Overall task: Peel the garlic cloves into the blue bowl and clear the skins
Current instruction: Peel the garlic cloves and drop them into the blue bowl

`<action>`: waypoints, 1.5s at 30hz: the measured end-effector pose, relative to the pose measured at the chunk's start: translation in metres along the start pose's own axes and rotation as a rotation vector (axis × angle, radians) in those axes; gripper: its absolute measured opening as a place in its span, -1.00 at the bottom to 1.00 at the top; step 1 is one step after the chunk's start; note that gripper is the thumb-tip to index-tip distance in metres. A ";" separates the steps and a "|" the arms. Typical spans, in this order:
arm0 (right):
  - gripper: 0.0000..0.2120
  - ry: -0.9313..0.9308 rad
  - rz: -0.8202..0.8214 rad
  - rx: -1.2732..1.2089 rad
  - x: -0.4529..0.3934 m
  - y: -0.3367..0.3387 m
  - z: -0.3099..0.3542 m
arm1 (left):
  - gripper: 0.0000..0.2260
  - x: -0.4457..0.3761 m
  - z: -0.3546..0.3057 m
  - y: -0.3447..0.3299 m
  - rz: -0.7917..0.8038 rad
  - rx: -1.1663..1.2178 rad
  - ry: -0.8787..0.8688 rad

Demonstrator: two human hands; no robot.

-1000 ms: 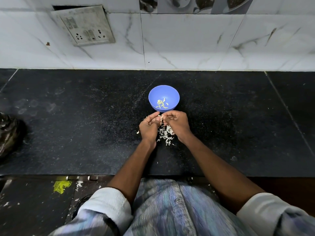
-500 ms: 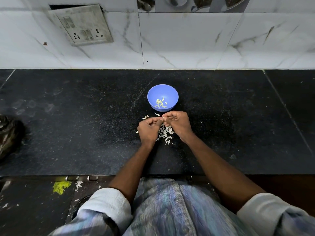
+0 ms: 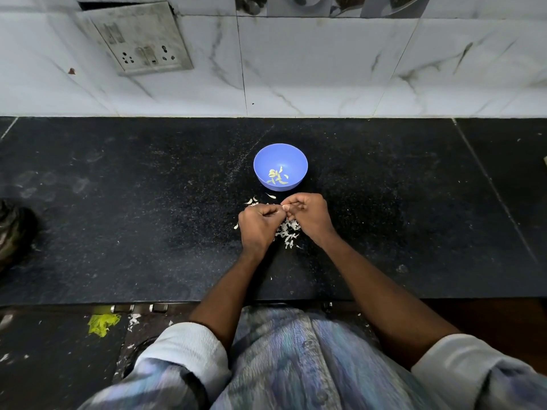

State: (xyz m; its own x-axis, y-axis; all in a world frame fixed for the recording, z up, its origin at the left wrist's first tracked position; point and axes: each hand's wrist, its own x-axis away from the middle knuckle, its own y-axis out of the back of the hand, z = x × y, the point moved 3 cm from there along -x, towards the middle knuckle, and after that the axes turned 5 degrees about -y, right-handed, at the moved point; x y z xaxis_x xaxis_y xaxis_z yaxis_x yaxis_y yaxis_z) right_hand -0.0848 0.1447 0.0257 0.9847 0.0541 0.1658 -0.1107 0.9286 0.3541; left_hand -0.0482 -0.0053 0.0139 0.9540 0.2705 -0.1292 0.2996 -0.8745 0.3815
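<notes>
Just before the bowl [image 3: 280, 166] | clove unseen, presumably pinched by curled fingers [image 3: 291, 207] of both hands | risk: skins [image 3: 287, 233] flicked into bowl

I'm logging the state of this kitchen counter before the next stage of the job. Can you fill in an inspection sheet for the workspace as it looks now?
Surface: black speckled counter, dusty and smudged.
Job's things: blue bowl upright beyond the hands, a few peeled cloves inside; any clove being worked on is hidden by the fingers.
Clutter: garlic skins heaped on the counter under and between the hands, a few strays near the bowl.
Grippers: left hand and right hand curled, fingertips meeting just short of the bowl.
Cables: nothing seen.
Surroundings: marble-look wall tiles; socket plate upper left; dark bag at left edge; yellow scrap below the counter edge.
</notes>
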 end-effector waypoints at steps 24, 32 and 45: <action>-0.87 -0.055 0.023 0.015 0.000 0.006 0.009 | -0.89 -0.001 -0.001 0.001 0.007 -0.111 -0.088; -0.86 -0.052 0.069 0.029 -0.002 0.005 0.005 | -0.90 -0.001 -0.006 0.003 0.028 -0.140 -0.105; -0.91 -0.090 0.042 -0.092 0.002 0.007 0.010 | -0.93 -0.004 -0.003 -0.002 -0.005 0.093 0.039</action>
State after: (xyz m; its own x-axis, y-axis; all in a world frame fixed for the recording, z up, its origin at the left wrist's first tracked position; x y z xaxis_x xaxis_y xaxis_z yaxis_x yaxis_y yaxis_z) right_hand -0.0849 0.1481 0.0376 0.9629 0.0643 0.2620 -0.1346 0.9562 0.2601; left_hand -0.0528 -0.0039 0.0162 0.9528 0.2885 -0.0947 0.3036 -0.9062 0.2944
